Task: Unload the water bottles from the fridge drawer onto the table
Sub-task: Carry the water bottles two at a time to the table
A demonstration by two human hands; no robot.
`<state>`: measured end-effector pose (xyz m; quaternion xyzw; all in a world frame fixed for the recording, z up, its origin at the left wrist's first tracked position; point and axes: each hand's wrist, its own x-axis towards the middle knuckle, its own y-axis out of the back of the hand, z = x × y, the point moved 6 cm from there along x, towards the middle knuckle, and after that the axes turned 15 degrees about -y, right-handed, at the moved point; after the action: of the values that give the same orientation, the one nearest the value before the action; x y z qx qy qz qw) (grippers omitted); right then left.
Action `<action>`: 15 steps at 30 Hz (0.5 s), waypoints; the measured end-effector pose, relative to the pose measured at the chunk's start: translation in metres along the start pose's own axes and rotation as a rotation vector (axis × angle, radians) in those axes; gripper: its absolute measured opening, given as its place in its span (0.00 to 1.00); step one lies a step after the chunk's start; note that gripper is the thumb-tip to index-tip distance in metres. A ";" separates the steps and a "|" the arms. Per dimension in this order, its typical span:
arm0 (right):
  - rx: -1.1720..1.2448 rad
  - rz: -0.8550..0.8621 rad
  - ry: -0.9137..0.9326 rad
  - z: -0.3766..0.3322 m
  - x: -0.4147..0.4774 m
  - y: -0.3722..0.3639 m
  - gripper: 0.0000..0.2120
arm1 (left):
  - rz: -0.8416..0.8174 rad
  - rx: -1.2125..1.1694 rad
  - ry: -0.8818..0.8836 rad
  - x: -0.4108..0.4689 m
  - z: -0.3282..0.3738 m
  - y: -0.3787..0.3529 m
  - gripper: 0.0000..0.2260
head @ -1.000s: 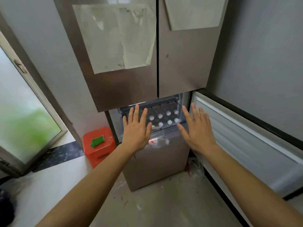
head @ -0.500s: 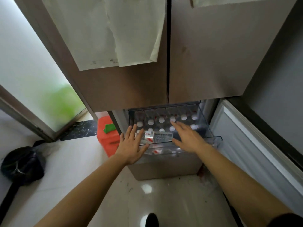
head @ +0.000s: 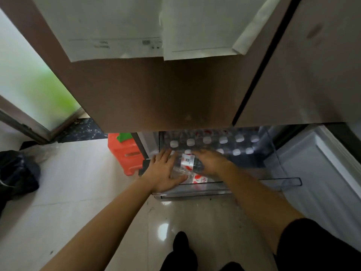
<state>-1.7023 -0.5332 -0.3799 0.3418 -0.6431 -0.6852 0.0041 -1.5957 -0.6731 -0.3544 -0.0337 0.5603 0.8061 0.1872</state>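
Down in the open fridge drawer [head: 281, 181], ten white caps [head: 223, 140] show on upright bottles: six behind, four in front. One more bottle [head: 187, 163] lies sideways on top, between two hands. At one end, the left hand [head: 165, 171] touches it, fingers straight and spread wide. Over the other end, the right hand [head: 212, 163] is blurred, so I cannot tell its grip.

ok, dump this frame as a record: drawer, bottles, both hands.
drawer: clear, pulled out
standing bottles: white caps, rows at back
lying bottle: on its side at front, between the hands
left hand: fingers straight, against bottle's left end
right hand: blurred, over bottle's right end; grip unclear
table: not in view
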 end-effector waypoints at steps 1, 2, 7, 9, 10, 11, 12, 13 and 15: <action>-0.048 0.014 0.002 -0.003 0.006 -0.006 0.38 | -0.005 0.011 -0.018 0.002 -0.003 -0.001 0.42; -0.098 0.033 0.007 -0.005 0.012 -0.012 0.38 | -0.011 0.019 -0.033 0.004 -0.005 -0.002 0.44; -0.093 0.062 0.015 -0.002 0.020 -0.016 0.39 | -0.118 0.038 0.001 0.016 -0.018 -0.008 0.45; -0.051 0.061 0.031 0.004 0.015 -0.011 0.38 | -0.161 0.178 -0.039 0.024 -0.014 -0.004 0.43; -0.063 0.065 0.045 0.008 0.011 -0.008 0.38 | -0.185 0.255 -0.073 0.028 -0.011 -0.002 0.42; -0.078 0.068 0.055 0.013 0.007 -0.004 0.38 | -0.203 0.314 -0.104 0.033 -0.007 0.000 0.40; -0.082 0.072 0.064 0.017 0.003 0.001 0.38 | -0.217 0.351 -0.121 0.034 -0.008 0.000 0.39; -0.080 0.073 0.058 0.023 -0.001 0.004 0.38 | -0.232 0.380 -0.126 0.034 -0.011 -0.001 0.39; -0.086 0.090 0.024 0.045 -0.010 0.011 0.36 | -0.254 0.447 -0.124 0.032 -0.017 -0.003 0.41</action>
<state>-1.7203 -0.4911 -0.3685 0.3205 -0.6279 -0.7070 0.0573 -1.6274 -0.6795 -0.3719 -0.0122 0.7032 0.6328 0.3238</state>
